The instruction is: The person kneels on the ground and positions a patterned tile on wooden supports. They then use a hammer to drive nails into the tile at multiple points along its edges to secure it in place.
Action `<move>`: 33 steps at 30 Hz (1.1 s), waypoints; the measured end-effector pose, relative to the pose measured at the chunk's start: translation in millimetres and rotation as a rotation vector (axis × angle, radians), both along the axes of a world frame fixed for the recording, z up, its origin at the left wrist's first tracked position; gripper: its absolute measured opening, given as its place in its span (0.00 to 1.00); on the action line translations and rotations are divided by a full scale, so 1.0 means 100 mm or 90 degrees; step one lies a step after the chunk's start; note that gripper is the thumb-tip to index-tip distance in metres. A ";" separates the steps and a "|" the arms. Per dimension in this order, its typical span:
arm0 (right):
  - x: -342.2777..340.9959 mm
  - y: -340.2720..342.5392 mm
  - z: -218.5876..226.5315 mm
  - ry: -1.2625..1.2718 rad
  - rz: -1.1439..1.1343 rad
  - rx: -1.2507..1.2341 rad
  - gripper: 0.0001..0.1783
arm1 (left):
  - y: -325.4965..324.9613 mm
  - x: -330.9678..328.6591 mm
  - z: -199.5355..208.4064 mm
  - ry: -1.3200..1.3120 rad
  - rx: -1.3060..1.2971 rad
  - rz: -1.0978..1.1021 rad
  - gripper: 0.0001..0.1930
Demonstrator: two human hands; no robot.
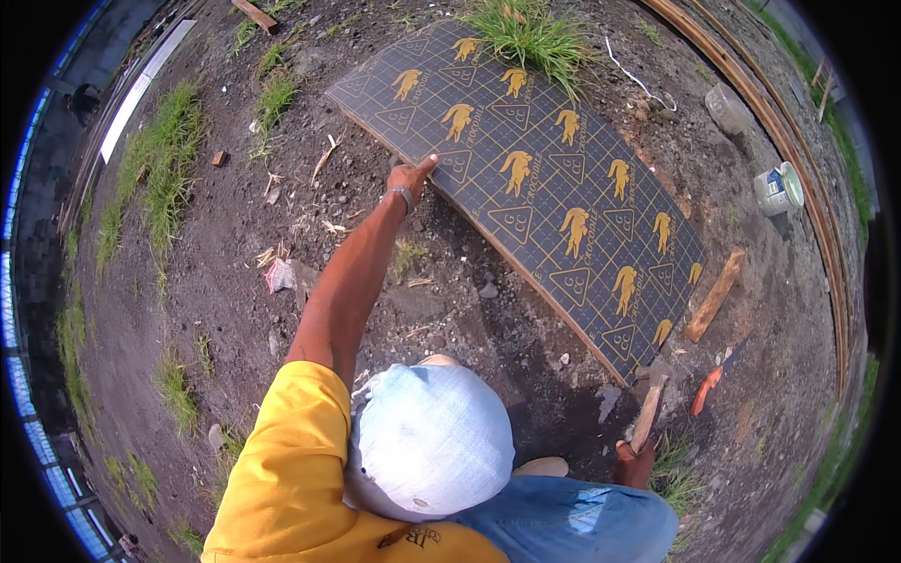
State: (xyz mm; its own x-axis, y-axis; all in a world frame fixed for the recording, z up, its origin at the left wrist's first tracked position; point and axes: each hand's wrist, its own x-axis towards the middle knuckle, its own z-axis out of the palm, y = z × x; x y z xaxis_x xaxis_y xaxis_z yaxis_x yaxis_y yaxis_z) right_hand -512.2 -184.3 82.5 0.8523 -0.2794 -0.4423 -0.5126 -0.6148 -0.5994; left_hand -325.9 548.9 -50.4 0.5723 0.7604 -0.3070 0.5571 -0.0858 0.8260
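A large dark panel board (526, 169) with yellow grid lines and printed figures lies tilted on the dirt in front of me. My left hand (411, 176), with a bracelet at the wrist, grips its near-left edge, the thumb on top and the fingers partly hidden beneath. At the lower right, my right hand (634, 464) is closed round the wooden handle of what looks like a hammer (648, 413). Its grey head is close to the board's near-right corner; whether they touch is unclear. My bent knee in faded denim (430, 436) rises between my arms.
Right of the board lie a short wood piece (715, 296) and a handsaw with an orange handle (706, 389). A cloudy clear bucket (727, 110) and a white bucket (779, 190) are farther right, beside long timbers (793, 141). Grass (530, 42) overlaps the board's far edge.
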 end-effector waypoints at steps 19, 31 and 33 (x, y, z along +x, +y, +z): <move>0.29 0.28 0.53 0.133 0.050 -0.111 0.33 | -0.14 0.15 0.11 -0.052 -0.021 0.175 0.34; 0.21 0.01 0.18 0.055 -0.010 0.132 0.25 | -0.15 0.01 0.13 -0.183 -0.076 0.106 0.21; 0.20 -0.03 0.13 0.060 -0.016 0.090 0.25 | -0.09 -0.02 0.22 -0.090 -0.020 0.051 0.23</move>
State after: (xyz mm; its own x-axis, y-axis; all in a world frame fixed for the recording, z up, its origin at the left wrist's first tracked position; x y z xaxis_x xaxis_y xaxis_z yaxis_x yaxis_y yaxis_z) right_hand -491.9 -187.4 95.6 0.7987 -0.2293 -0.5564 -0.5848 -0.5135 -0.6279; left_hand -327.6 540.3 -28.0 0.5496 0.7966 -0.2517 0.4394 -0.0193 0.8981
